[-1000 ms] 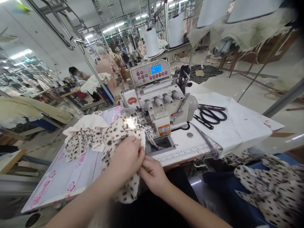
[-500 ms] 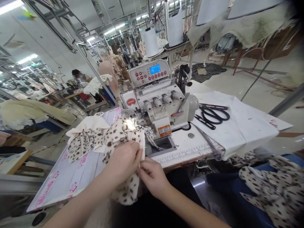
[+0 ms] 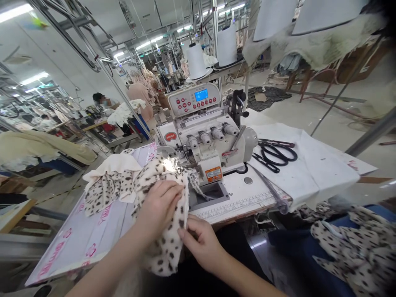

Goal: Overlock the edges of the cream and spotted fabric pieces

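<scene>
A cream fabric piece with dark leopard spots (image 3: pixel 168 243) lies across the sewing table and runs up under the presser foot of a white overlock machine (image 3: pixel 207 142). My left hand (image 3: pixel 159 206) rests on top of the fabric with fingers curled, pressing it just in front of the needle. My right hand (image 3: pixel 201 243) pinches the fabric's right edge lower down, near the table's front edge. Both hands touch the same piece.
Black scissors (image 3: pixel 275 153) lie on white cloth (image 3: pixel 318 165) right of the machine. More spotted fabric (image 3: pixel 355 247) is heaped at the lower right. Cones of white thread (image 3: pixel 196 60) stand behind the machine. Another person sits at a far table (image 3: pixel 102 123) on the left.
My right hand has slid down along the fabric's edge, away from my left hand. The fabric now lies flatter and more stretched in front of the needle.
</scene>
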`<state>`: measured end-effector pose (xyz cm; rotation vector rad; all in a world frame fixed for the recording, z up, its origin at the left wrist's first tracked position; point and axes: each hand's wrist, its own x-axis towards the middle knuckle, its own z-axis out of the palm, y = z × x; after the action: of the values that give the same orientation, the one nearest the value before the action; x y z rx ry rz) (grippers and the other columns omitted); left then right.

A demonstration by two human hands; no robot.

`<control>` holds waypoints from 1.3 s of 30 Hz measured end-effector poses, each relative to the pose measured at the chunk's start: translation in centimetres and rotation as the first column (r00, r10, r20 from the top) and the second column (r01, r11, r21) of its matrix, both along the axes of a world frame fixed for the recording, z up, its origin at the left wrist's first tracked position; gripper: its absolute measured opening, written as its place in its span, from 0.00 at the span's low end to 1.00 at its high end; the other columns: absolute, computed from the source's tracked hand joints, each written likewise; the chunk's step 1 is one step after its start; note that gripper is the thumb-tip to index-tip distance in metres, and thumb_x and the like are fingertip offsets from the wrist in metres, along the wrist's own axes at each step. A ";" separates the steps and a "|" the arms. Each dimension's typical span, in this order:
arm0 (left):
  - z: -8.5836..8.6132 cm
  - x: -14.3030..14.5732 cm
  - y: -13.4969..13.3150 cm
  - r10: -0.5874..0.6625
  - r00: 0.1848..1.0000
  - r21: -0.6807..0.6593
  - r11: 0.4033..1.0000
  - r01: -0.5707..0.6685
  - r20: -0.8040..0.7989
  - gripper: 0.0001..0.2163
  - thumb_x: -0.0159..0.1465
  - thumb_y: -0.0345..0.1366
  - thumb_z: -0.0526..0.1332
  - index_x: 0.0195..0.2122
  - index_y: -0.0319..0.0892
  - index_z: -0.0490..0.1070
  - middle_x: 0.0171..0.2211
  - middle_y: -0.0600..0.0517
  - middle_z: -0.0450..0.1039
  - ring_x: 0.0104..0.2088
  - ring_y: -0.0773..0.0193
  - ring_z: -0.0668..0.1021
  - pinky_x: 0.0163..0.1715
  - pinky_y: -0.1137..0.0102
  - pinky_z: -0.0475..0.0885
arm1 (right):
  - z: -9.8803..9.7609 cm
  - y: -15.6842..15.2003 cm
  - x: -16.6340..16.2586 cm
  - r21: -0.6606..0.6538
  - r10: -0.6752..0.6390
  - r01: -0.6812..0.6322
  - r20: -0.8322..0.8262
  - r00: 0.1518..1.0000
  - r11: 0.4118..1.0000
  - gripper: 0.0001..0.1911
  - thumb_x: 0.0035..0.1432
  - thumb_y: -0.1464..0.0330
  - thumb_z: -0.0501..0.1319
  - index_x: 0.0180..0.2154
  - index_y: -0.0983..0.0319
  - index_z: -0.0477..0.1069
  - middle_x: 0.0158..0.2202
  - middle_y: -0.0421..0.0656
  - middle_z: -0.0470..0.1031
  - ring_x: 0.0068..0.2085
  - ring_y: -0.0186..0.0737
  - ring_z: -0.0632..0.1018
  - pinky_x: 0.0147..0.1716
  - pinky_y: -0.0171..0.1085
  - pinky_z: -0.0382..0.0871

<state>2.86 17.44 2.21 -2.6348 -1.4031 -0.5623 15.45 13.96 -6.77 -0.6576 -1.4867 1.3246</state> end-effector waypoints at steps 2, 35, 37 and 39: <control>0.3 -0.8 -0.1 0.021 1.000 0.015 1.000 -0.020 -0.007 0.12 0.62 0.29 0.51 0.46 0.42 0.67 0.45 0.47 0.64 0.47 0.61 0.66 0.47 0.64 0.64 | 0.7 0.0 0.7 -0.027 0.068 -0.069 -0.035 0.997 0.997 0.15 0.55 0.68 0.53 0.19 0.62 0.54 0.24 0.38 0.58 0.28 0.33 0.62 0.28 0.32 0.57; 0.3 -2.9 1.4 -0.083 0.996 -0.098 0.992 0.085 0.024 0.15 0.61 0.32 0.54 0.49 0.47 0.66 0.50 0.47 0.59 0.52 0.59 0.64 0.50 0.64 0.64 | 1.9 2.6 2.0 -0.002 -0.045 0.046 0.173 0.984 0.999 0.13 0.50 0.69 0.59 0.19 0.62 0.57 0.22 0.35 0.56 0.25 0.31 0.62 0.24 0.31 0.55; 0.5 -2.8 1.6 -0.077 0.997 -0.126 0.989 0.078 0.020 0.14 0.62 0.33 0.53 0.49 0.47 0.66 0.50 0.46 0.58 0.51 0.59 0.64 0.49 0.64 0.64 | 2.0 2.9 2.2 -0.013 -0.037 0.040 0.178 0.983 0.999 0.12 0.50 0.69 0.59 0.20 0.62 0.58 0.22 0.36 0.57 0.25 0.31 0.62 0.25 0.31 0.55; 0.8 -2.7 2.1 -0.067 0.998 -0.153 0.986 0.068 0.014 0.14 0.63 0.34 0.52 0.50 0.46 0.66 0.50 0.46 0.57 0.50 0.59 0.64 0.48 0.65 0.64 | 2.1 3.4 2.3 -0.018 -0.041 0.046 0.187 0.982 0.999 0.12 0.50 0.68 0.59 0.19 0.62 0.59 0.22 0.36 0.57 0.25 0.32 0.63 0.25 0.31 0.56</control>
<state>0.14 19.50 2.98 -2.8119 -1.4185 -0.4916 17.73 17.32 -4.68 -0.8430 -1.5994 1.2753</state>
